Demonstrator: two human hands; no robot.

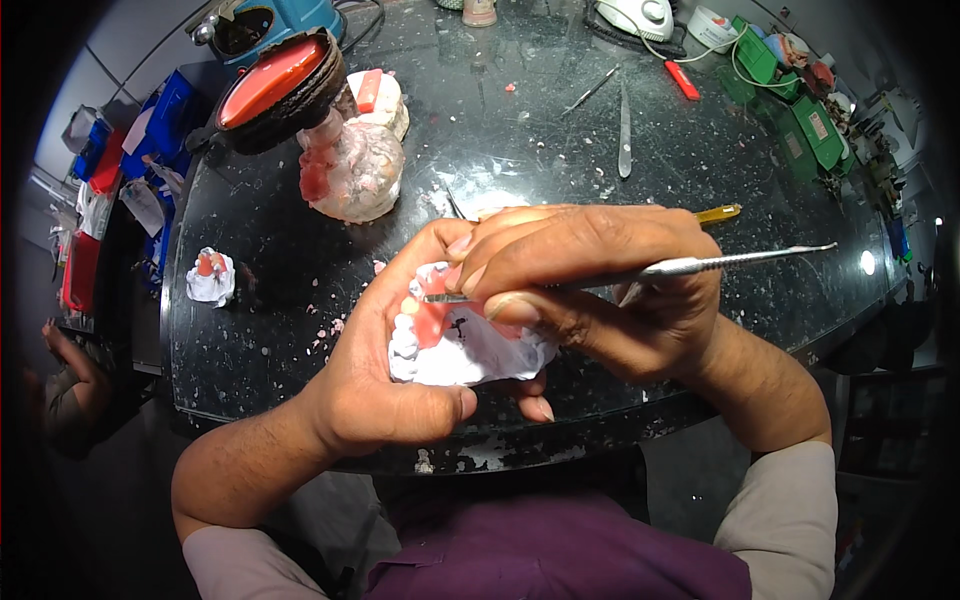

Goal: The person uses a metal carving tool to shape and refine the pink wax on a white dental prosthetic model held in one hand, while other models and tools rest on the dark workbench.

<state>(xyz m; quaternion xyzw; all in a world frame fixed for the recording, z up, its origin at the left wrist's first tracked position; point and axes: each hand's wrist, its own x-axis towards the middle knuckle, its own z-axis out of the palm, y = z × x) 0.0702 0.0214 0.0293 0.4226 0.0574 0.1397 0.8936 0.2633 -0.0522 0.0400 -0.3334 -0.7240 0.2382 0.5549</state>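
Okay, seeing black bench (540, 140) beneath all fingers, left hand (350, 390) with thumb along near side and index curled round far side, right hand (640, 285) with thumb and fingers bunched in a pinch. Placing white dental cast (465, 368) inside left-hand wrap, mostly left and bodyward of right fingertips, then slim metal tool (690, 266) in right pinch, long axis left-right, working end (447, 298) just left of fingertips, over pink layer (430, 325) near teeth (404, 340). Can't confirm tip contact; losing cast's far right side behind right fingers, most left fingers underneath.
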